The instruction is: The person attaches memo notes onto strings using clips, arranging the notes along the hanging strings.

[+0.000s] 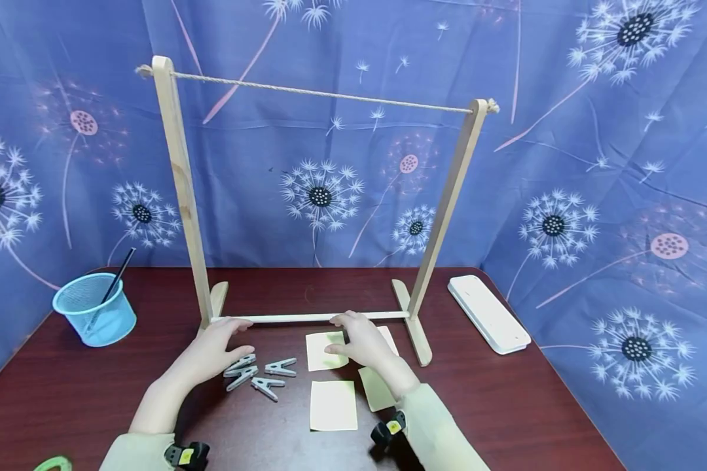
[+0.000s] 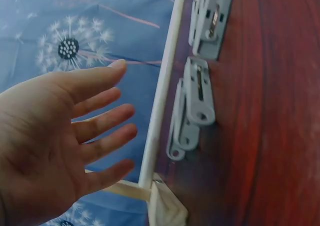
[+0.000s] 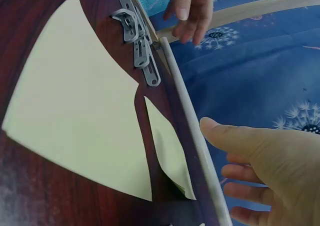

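Note:
A wooden stand (image 1: 184, 176) with a rope (image 1: 318, 93) strung across its top stands at the table's back. Near the left end of its bottom rod (image 1: 294, 318) is my left hand (image 1: 209, 350), its fingers spread and nothing held in the left wrist view. Several grey clothespins (image 1: 241, 376) lie beside that hand's thumb. Over pale yellow paper squares (image 1: 333, 407) hovers my right hand (image 1: 362, 343), thumb apart from loosely bent fingers, holding nothing. It partly hides some of the squares. In the right wrist view a large pale sheet (image 3: 85, 106) lies near the rod.
A blue mesh cup (image 1: 103, 320) with a black pen or pencil stands at the left. On the right lies a white flat case (image 1: 489, 314). Part of a green object (image 1: 54, 464) shows at the bottom left. A blue dandelion-print cloth (image 1: 342, 150) hangs behind the table.

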Available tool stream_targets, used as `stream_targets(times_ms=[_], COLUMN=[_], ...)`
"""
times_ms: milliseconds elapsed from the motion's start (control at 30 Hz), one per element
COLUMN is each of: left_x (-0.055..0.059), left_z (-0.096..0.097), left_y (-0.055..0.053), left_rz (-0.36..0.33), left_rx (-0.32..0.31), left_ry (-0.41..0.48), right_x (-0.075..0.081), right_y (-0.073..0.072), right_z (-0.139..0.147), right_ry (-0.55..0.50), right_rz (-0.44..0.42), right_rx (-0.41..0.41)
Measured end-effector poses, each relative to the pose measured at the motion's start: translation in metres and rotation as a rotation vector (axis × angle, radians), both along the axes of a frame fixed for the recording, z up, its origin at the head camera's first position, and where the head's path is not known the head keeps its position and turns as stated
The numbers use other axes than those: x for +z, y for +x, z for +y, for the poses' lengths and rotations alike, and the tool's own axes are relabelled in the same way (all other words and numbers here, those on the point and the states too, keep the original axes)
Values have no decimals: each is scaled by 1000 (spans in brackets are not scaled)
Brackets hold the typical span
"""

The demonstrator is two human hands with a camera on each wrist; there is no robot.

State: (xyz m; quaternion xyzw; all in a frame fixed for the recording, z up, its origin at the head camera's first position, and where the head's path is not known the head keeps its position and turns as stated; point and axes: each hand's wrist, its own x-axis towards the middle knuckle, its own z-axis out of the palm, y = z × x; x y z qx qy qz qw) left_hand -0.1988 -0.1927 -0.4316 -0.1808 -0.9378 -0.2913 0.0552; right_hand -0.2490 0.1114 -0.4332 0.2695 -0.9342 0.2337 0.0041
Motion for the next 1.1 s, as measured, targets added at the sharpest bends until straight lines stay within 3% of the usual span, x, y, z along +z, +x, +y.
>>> stream_targets(times_ms=[133,400,633,1100], left_x=[-8,-13,-9,-7], left_z=[-8,-14,-15,-15], left_y=[-4,-7,-5,-2], left_rz=[-50,-147,-198,-300], left_rx=[-52,-78,-28,42], left_ry=[32,22,-9,-27], right_x=[-3,-10,-15,-24], right_y=[-5,-11,-7,4], right_z=[-3,-6,-13,-19], right_ry=[1,50,53,89], right_rz=[-49,-3,-34,10], right_rx=[9,59,76,36])
